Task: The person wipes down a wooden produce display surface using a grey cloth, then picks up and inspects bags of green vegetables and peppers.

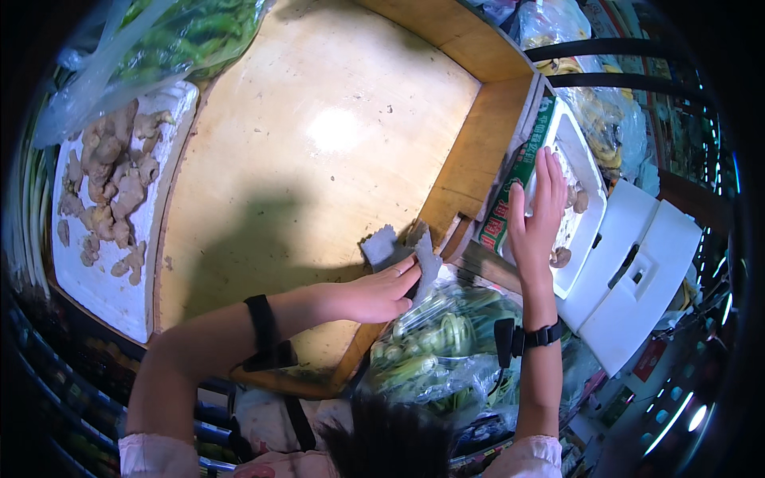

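Before me lies a wide wooden display tray (287, 197) with raised sides and small dark specks on its pale bottom. At its right side wall, my left hand (379, 293), with a ring on one finger, presses a crumpled grey cloth (427, 257) against the wood. My right hand (542, 209) is held with its fingers stretched and nothing in it, over or against a white foam box (588, 191) with a green printed band. Several brown tuber-like pieces (560, 257) are in that box; whether the hand touches it I cannot tell.
Ginger root (110, 173) lies on a white foam board (101, 293) at the left, beside spring onions (33, 203). Bagged green peppers (197, 36) are above it. Bagged leafy greens (430, 352) sit near me. White plastic stools (639, 275) and bagged bananas (603, 137) stand right.
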Demonstrator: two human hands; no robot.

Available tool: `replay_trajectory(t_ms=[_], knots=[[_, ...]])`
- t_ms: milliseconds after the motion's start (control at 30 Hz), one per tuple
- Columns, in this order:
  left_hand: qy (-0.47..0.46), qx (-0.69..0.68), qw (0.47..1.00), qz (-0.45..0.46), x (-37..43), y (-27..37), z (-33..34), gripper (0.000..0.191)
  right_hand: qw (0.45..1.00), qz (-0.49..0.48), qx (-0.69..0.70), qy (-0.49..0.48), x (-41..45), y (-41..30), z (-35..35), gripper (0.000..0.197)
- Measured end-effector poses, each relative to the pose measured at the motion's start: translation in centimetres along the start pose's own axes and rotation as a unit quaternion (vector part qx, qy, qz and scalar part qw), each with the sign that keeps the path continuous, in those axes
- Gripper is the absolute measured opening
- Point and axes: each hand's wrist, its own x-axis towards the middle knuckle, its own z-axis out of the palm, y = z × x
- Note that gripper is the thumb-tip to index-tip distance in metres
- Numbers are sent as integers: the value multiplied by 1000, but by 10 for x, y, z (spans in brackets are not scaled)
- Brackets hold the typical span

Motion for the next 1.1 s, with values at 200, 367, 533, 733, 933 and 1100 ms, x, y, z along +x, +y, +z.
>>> replay_trajectory(t_ms=[200,367,533,733,933,1100], knots=[[62,88,994,-34,25,4,-2,81,978,-174,114,-18,-62,-22,-57,31],[278,4,954,112,120,-36,-16,84,968,-209,101,-91,-92,-14,-55,37],[310,-48,934,169,137,-25,-53,94,982,-162,68,-73,-113,-12,-77,46],[290,-89,942,145,74,-2,12,88,996,-12,71,-51,-175,1,-134,34],[343,-133,909,197,131,3,-30,70,989,95,92,-60,-187,7,-115,28],[223,-179,958,22,166,-2,-79,53,990,56,87,-99,-143,-11,-103,40]])
